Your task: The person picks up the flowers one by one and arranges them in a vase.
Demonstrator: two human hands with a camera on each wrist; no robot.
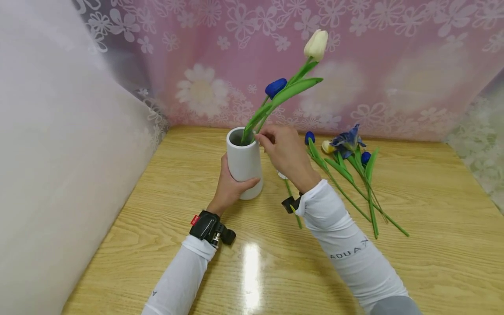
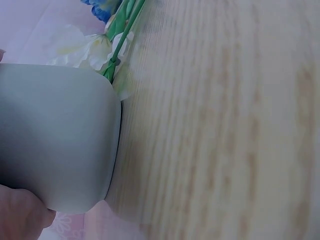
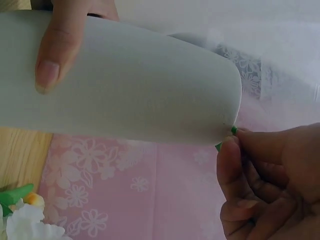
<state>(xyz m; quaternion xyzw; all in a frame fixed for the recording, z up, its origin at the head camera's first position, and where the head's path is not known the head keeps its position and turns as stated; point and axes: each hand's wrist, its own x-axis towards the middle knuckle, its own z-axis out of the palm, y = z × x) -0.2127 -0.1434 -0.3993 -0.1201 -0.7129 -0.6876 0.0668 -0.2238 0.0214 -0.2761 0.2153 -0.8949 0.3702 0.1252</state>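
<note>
A white vase (image 1: pixel 243 164) stands upright on the wooden table. My left hand (image 1: pixel 231 184) grips its lower body, thumb across the front; in the right wrist view the thumb (image 3: pixel 48 75) lies along the vase wall. At the rim, my right hand (image 1: pixel 286 151) pinches a green tulip stem (image 3: pixel 234 130) between thumb and forefinger. Above the mouth, a white tulip (image 1: pixel 316 45) and a blue tulip (image 1: pixel 275 88) lean right, their long leaves (image 1: pixel 293 91) overlapping. The lower stems are hidden inside the vase.
Right of the vase lie blue tulips (image 1: pixel 309 138), a blue-purple iris-like bloom (image 1: pixel 348 141) and a white-yellow flower (image 1: pixel 327 147), stems toward the front. A white flower (image 1: pixel 281 175) lies partly behind the right wrist. A flowered pink curtain (image 1: pixel 252 57) hangs behind the table.
</note>
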